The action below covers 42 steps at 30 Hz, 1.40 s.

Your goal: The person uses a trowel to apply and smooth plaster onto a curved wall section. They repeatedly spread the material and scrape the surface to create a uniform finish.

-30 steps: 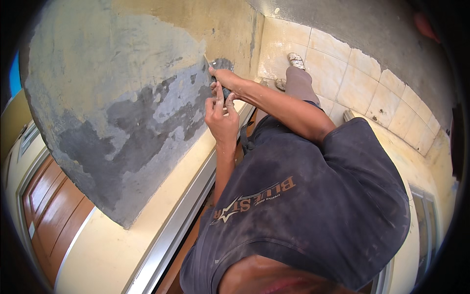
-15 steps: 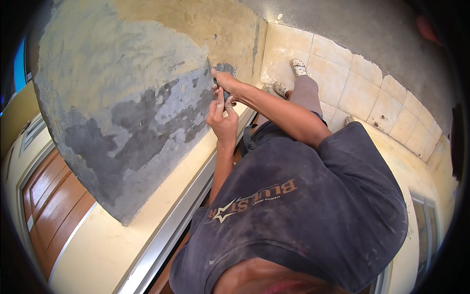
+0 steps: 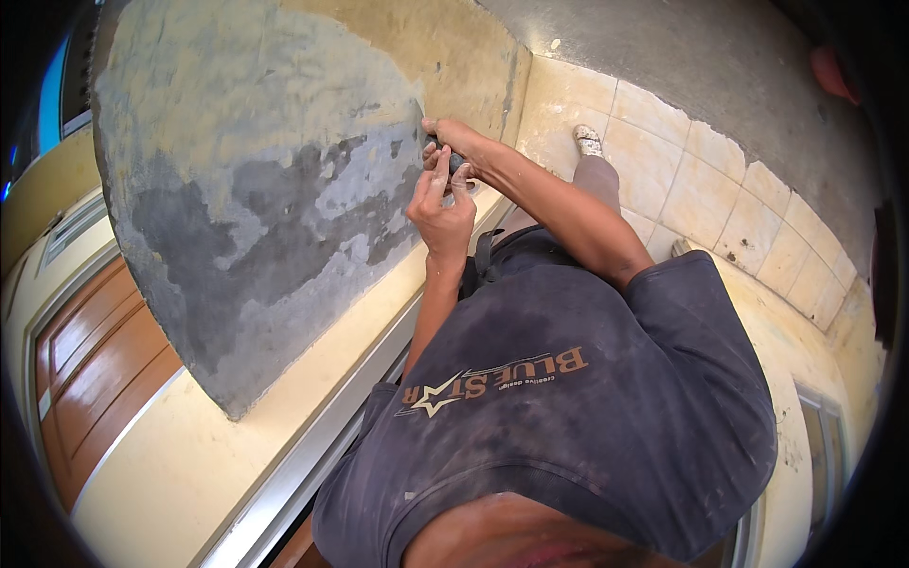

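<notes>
My right hand (image 3: 463, 142) is closed round the dark handle of a putty knife (image 3: 456, 162). Its thin blade shows only as a sliver by the wall, and most of the tool is hidden by my fingers. Just below, my left hand (image 3: 443, 210) is raised beside the handle, thumb and forefinger apart; whether a fingertip touches the handle I cannot tell. In front of both hands is a wall panel (image 3: 204, 284), coated with smeared beige-yellow filler above and patchy grey cement lower down.
A cream ledge (image 3: 284, 393) and a silvery metal frame (image 3: 256, 516) run along the panel's near side. Brown panelled doors (image 3: 99, 379) stand at left. Cream floor tiles (image 3: 696, 204) border rough grey ground (image 3: 663, 47). My spattered shoe (image 3: 588, 142) is on the tiles.
The view has shifted, so wall and hands sit slightly further right in the picture. The putty knife's blade shows less than before. Both hands keep nearly the same pose.
</notes>
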Each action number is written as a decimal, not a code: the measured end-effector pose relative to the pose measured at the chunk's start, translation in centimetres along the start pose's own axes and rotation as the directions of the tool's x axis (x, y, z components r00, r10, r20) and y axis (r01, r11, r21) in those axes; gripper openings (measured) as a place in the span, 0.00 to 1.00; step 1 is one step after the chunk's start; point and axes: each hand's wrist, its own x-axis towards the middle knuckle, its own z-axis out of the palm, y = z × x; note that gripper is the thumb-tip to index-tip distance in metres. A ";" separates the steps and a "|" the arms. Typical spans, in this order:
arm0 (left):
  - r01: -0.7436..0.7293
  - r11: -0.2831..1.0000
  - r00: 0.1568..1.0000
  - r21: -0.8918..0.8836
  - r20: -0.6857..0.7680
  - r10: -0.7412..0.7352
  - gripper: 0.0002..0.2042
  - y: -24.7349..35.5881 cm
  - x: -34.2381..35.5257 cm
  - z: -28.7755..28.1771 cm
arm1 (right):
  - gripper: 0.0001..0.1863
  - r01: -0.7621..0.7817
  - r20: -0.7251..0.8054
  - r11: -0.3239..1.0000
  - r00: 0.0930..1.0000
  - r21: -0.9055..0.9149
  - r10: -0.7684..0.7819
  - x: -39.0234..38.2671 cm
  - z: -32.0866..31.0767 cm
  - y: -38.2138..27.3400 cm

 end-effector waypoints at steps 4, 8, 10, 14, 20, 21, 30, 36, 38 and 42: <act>0.101 0.994 0.984 0.039 0.144 -0.106 0.20 0.0 0.4 0.0 | 0.17 0.020 -0.179 0.996 0.983 -0.088 -0.035 0.2 0.1 -0.1; 0.061 0.998 0.996 0.008 0.063 -0.061 0.19 0.3 0.7 -0.4 | 0.19 0.051 -0.161 0.997 0.985 -0.057 -0.060 0.8 0.1 0.0; 0.055 0.997 0.998 -0.059 -0.002 -0.055 0.19 0.3 0.8 -0.5 | 0.20 0.053 -0.079 0.993 0.995 -0.107 -0.062 1.2 -0.1 0.0; 0.110 0.993 0.987 0.047 0.115 -0.115 0.18 -0.3 1.1 -0.1 | 0.18 -0.025 -0.204 0.997 0.979 -0.071 0.010 1.9 -0.6 -0.3; 0.038 0.999 0.997 -0.001 0.061 -0.038 0.18 -1.0 1.1 1.1 | 0.19 0.001 -0.144 0.999 0.990 0.046 0.006 1.7 -0.5 -0.7; 0.064 0.998 0.994 0.010 0.089 -0.064 0.18 -1.1 1.1 1.3 | 0.19 0.020 -0.207 1.000 0.978 0.020 -0.015 1.5 -0.5 -0.8; 0.059 0.997 0.992 0.045 0.110 -0.064 0.19 -1.7 0.4 2.0 | 0.18 -0.014 -0.140 1.000 0.990 0.018 0.016 2.4 -1.5 -0.8; 0.063 0.996 0.989 0.063 0.128 -0.071 0.20 -2.1 0.3 2.4 | 0.20 0.045 -0.208 0.999 0.977 -0.018 -0.048 3.4 -2.5 -0.7; 0.006 0.997 0.999 0.070 0.048 -0.009 0.20 -2.2 0.1 2.4 | 0.20 0.015 -0.167 0.999 0.986 0.040 -0.008 3.5 -2.8 -0.5; 0.089 0.996 0.990 0.004 0.110 -0.089 0.17 -2.9 -0.7 3.0 | 0.19 0.038 -0.191 0.999 0.981 -0.014 -0.040 4.6 -3.9 -0.1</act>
